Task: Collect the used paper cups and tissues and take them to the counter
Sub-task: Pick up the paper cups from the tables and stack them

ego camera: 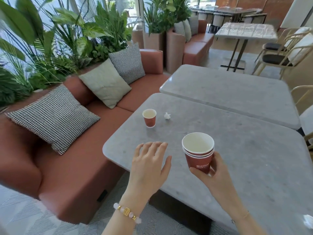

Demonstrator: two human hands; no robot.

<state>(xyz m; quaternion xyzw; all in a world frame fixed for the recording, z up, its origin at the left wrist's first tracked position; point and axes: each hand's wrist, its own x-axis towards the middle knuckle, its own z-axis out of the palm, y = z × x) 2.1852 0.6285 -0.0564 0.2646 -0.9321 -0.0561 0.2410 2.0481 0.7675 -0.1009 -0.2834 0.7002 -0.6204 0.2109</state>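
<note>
A grey stone tabletop (237,150) beside a terracotta sofa (81,150) and plants (50,39) carries one paper cup (149,118) with a crumpled tissue (167,115) near it; the right hand (215,173) grips stacked cups (198,151); the left hand's (149,168) grip is open, empty.

Our bare forearms carry no sleeves: on our left wrist (126,213), a bracelet (127,212) of pale pink beads with gold spacers and an engraved gold charm; on our right wrist (240,217), a thin gold chain (246,215).
</note>
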